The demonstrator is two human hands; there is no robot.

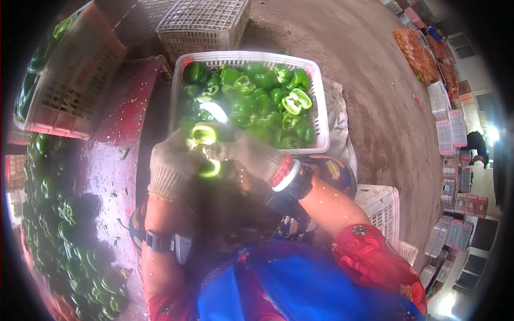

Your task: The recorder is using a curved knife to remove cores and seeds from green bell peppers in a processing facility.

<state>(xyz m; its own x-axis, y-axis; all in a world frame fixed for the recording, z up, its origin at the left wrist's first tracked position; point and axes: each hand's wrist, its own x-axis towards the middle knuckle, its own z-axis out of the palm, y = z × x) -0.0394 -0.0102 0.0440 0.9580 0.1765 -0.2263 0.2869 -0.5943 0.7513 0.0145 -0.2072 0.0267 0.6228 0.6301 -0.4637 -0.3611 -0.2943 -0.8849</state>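
Observation:
Both my hands wear knitted gloves and meet at the near edge of a white plastic crate [323, 120] filled with cut green bell peppers [245, 104]. My left hand [170, 160] grips a cut-open green bell pepper [207, 134] whose pale inside faces up. The fingers of my right hand [257, 154] are closed at the pepper's core, between its upper and lower parts. A curved, shiny pale thing [215, 111], perhaps a blade, rises just above my hands; which hand holds it I cannot tell.
A red-and-white wet surface [110, 168] runs along the left, beside a large heap of green peppers [68, 224]. A tilted crate [80, 76] of peppers stands upper left, and an upturned crate [204, 20] at the top. Far right are stacked crates [457, 128] and a person [476, 146].

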